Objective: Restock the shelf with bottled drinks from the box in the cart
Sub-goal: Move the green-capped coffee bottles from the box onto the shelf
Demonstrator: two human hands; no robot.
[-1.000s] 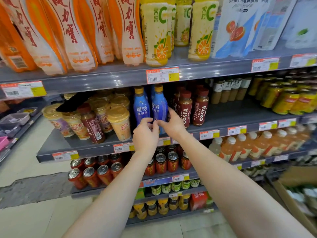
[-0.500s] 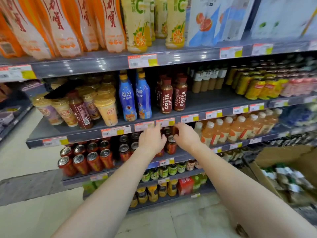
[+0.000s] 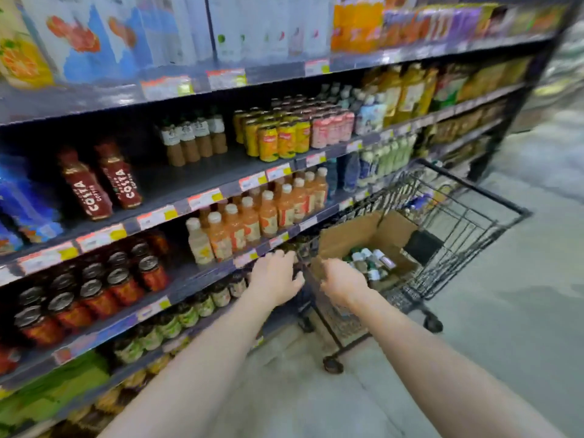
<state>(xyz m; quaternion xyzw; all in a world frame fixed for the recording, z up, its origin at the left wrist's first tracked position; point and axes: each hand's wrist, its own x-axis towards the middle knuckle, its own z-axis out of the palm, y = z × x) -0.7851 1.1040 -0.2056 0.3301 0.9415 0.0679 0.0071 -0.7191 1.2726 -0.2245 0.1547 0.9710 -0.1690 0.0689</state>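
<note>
A black wire cart (image 3: 458,235) stands on the right beside the grey shelf (image 3: 196,181). In the cart sits an open cardboard box (image 3: 357,235) holding several small bottled drinks (image 3: 369,263) with pale caps. Both my arms reach toward the cart. My left hand (image 3: 278,281) is empty, fingers relaxed, in front of the lower shelf edge just left of the cart's near end. My right hand (image 3: 343,284) is also empty, fingers loosely bent, at the near corner of the box. The picture is blurred by motion.
Two brown Costa coffee bottles (image 3: 101,181) stand on the middle shelf with bare room to their right. Orange bottles (image 3: 252,213) and dark cans (image 3: 94,286) fill lower shelves. Yellow and pink bottles (image 3: 290,134) stand further right. Grey floor (image 3: 505,343) lies beyond the cart.
The view has swung right from the blue bottles to the cart. Both empty hands left the middle shelf, moving down and right to the cart's near end.
</note>
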